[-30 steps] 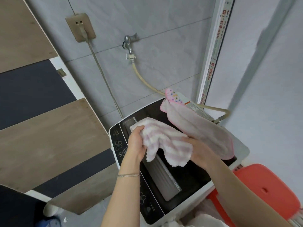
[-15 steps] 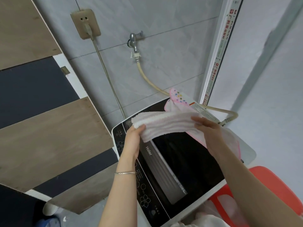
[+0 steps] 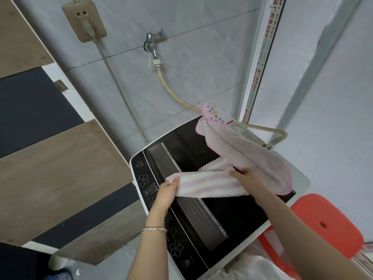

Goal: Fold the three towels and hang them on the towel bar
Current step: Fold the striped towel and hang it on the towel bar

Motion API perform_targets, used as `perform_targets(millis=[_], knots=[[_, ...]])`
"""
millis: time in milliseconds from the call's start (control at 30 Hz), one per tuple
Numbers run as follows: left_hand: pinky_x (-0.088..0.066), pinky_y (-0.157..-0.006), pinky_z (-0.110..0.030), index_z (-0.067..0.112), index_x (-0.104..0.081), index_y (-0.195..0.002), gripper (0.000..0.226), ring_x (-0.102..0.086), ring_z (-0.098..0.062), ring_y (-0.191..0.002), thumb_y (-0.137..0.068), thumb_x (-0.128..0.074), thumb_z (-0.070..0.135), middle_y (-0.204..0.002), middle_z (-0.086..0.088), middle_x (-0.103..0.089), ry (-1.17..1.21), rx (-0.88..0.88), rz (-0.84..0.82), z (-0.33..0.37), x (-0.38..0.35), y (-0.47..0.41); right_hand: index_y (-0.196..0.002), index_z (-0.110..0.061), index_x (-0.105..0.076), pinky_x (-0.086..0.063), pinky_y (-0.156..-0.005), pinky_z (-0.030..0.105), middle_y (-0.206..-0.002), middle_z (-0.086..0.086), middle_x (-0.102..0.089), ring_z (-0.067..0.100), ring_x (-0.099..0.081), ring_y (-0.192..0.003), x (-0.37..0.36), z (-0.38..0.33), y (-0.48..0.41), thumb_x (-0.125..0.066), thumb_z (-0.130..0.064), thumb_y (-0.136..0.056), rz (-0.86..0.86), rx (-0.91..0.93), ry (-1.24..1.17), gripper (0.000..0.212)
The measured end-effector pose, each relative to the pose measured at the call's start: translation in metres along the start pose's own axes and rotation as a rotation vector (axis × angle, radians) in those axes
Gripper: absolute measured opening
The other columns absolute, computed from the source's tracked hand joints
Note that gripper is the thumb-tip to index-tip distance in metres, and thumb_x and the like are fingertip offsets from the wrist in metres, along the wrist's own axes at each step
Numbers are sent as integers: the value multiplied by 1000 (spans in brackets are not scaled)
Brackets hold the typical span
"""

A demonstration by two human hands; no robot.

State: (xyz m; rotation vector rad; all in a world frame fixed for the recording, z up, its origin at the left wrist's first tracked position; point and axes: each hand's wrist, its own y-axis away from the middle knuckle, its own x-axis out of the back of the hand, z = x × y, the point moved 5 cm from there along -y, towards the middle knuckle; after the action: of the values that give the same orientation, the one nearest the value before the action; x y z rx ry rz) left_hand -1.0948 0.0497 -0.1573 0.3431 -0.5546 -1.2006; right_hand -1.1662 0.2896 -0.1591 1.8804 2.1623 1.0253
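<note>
A pink-and-white striped towel (image 3: 205,183), folded into a long narrow strip, lies across the black lid of a washing machine (image 3: 220,217). My left hand (image 3: 168,191) pinches its left end. My right hand (image 3: 245,178) holds its right part, fingers on top. A second towel (image 3: 248,152), pale pink with a pink hem and a dotted corner, lies spread over the lid's far right, partly under the striped one. No towel bar is in view.
A tap (image 3: 152,44) with a beige hose (image 3: 175,93) and a wall socket (image 3: 83,20) with a cable sit on the tiled wall behind. An orange plastic stool (image 3: 327,223) stands at the right. A wood-and-dark panelled door (image 3: 50,158) is at the left.
The striped towel went from a bunched shape held up in both hands to a long flat strip stretched between them, low over the lid. The camera view shifted closer.
</note>
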Motion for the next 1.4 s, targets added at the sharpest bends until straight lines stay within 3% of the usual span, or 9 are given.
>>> perform_targets(millis=[233,433,567,700,833,933,1067,1233,1400], knots=[[-50,-73,-26,7,-59,-85,15,-51,-15,-75,-78,-47,0,-81,-7,-52,24,54,-107,-9,-2,-5,-111,-8,-55,-37,-75,29,-112,8,-52,21,-48,-98,-3,-3,-3,-69,-30,-80,-24,-33,32,40],[-43,-94,-24,22,-65,-100,28,-59,-8,-97,-95,-43,39,-96,8,-67,161,92,-126,-12,-1,0,-114,-12,-57,-38,-89,32,-113,1,-53,17,-48,-104,1,-17,-6,-68,-42,-79,-6,16,-187,47],[-36,-89,-24,10,-54,-125,39,-54,-16,-105,-94,-47,32,-120,-5,-61,-117,143,-136,-17,4,-3,-119,-16,-58,-38,-94,33,-120,0,-52,18,-46,-113,-3,-21,-7,-69,-35,-81,-91,8,-116,44],[-39,-68,-16,16,-65,-98,19,-60,-10,-90,-93,-49,24,-96,2,-67,-68,49,-132,-13,4,1,-109,-16,-58,-36,-86,33,-103,2,-49,19,-43,-99,-6,-18,-10,-64,-20,-84,-75,-30,-76,25],[-44,-71,-24,11,-66,-88,26,-59,-14,-78,-94,-48,29,-83,-2,-64,-116,16,-50,-13,3,-5,-85,-15,-57,-36,-71,29,-90,6,-50,20,-45,-82,-5,-11,-11,-58,-11,-81,-1,-36,14,6],[-33,-60,-29,10,-53,-71,23,-43,-15,-61,-90,-49,23,-65,-3,-45,-191,31,34,-18,3,-10,-68,-18,-51,-30,-57,25,-74,2,-46,17,-41,-69,-3,-9,-11,-51,-2,-78,29,-44,56,18],[-34,-59,-28,8,-57,-76,12,-45,-16,-64,-84,-53,17,-68,-4,-48,-261,18,54,-19,1,-9,-71,-14,-52,-32,-57,26,-71,2,-46,16,-42,-67,-6,-15,-5,-52,-3,-78,27,3,84,13],[-40,-65,-29,8,-62,-92,19,-53,-17,-70,-84,-54,23,-76,-3,-57,-240,-8,31,-15,0,-8,-100,-8,-59,-37,-64,24,-71,-3,-45,14,-45,-72,-10,-24,4,-58,-16,-86,59,201,178,16],[-36,-60,-28,12,-61,-79,14,-51,-16,-65,-86,-51,20,-71,-4,-55,-276,0,35,-14,-1,-9,-62,-11,-44,-27,-51,24,-58,1,-37,14,-35,-55,-6,-25,16,-53,-6,-82,25,171,133,22]])
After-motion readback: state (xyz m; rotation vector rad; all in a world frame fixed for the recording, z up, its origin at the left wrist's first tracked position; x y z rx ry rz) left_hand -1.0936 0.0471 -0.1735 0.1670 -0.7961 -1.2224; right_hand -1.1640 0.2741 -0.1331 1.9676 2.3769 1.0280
